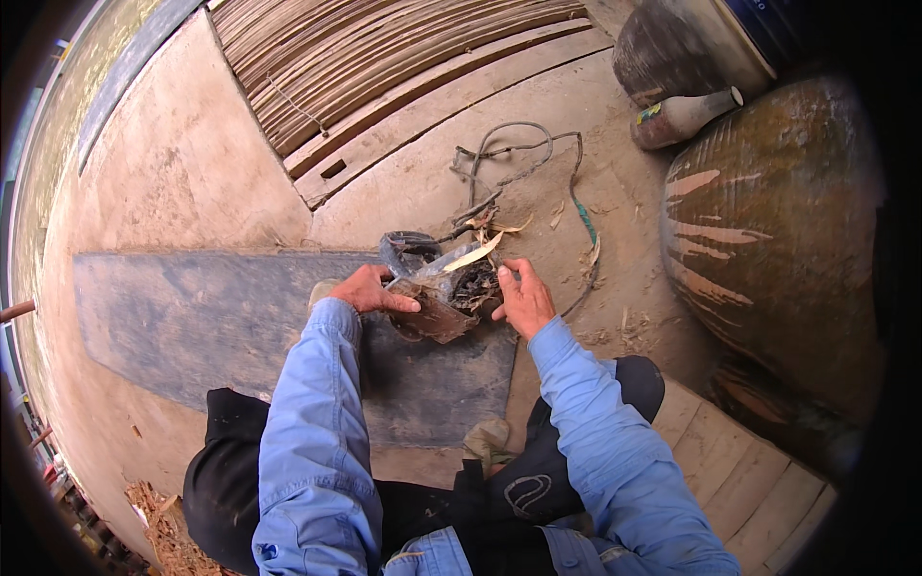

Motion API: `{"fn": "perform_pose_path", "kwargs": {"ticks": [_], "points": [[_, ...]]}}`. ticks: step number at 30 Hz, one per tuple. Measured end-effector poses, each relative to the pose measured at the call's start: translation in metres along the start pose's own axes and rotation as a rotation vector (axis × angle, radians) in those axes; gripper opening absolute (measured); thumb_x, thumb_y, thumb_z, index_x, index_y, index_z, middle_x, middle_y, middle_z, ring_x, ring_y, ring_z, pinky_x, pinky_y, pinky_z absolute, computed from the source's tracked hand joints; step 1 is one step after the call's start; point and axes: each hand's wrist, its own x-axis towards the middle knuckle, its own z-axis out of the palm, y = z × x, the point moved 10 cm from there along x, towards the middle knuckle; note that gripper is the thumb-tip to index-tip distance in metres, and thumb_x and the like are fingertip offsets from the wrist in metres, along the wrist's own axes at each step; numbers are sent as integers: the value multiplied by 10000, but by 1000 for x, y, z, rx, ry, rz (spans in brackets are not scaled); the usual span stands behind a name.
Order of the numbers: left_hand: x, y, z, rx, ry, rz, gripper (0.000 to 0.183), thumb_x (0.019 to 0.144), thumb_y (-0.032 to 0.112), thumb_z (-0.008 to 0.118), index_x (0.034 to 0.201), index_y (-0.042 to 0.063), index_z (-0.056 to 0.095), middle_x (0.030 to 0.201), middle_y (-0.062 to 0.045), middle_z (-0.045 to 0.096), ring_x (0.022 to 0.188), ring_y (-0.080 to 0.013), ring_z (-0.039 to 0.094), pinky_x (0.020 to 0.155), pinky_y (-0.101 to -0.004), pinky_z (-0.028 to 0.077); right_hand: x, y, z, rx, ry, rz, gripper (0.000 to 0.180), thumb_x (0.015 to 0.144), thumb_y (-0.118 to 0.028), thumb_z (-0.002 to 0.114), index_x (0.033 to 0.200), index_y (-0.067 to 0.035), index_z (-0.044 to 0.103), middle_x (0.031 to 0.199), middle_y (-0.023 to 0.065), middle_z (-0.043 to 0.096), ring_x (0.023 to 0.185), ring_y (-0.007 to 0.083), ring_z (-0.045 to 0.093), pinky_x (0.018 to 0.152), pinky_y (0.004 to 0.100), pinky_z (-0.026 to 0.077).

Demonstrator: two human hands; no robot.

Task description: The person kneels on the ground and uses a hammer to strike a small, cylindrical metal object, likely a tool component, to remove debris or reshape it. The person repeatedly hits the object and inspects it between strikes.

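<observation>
My left hand (371,289) grips the left side of a dirty device (436,313) with a broken casing, its thumb across a reddish-brown plate. A thick dark handle or loop (409,248) rises from the device's far left. Dark debris fills its exposed inside. My right hand (524,297) is at the device's right edge, thumb and forefinger close together by the debris; whether they pinch something is too small to tell. A pale strip (474,253) lies across the top. From the far side runs a grey cable (504,180) with a green-taped part (585,222).
Under the device lies a dark board (216,324) on the dusty concrete floor. Stacked wooden slats (403,65) stand at the back. To the right are a large glazed jar (785,230), a dusty bottle (681,119) and wooden planks (742,482). Brown scraps (173,533) lie bottom left.
</observation>
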Motion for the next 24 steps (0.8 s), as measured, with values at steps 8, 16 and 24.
{"fn": "perform_pose_path", "kwargs": {"ticks": [8,16,24], "points": [[-2,4,2,-20,15,32,713,560,395,890,1092,-13,648,1005,-114,685,957,-218,625,881,-326,467,-25,-46,-26,-471,184,-316,298,919,-245,526,1200,-148,509,838,110,659,708,313,648,649,409,493],[-7,14,2,-14,17,42,790,550,451,877,1088,-67,618,1013,-173,669,970,-266,619,891,-343,461,-46,-67,14,-739,-9,-616,394,863,-92,553,1226,-239,505,816,105,549,714,355,603,544,483,441],[-1,7,2,66,64,55,799,554,480,862,1069,-79,618,1006,-196,663,966,-286,624,878,-351,468,-48,-75,17,-973,-19,-566,318,872,-107,486,1170,-218,509,807,89,581,708,330,619,566,471,448]]}}
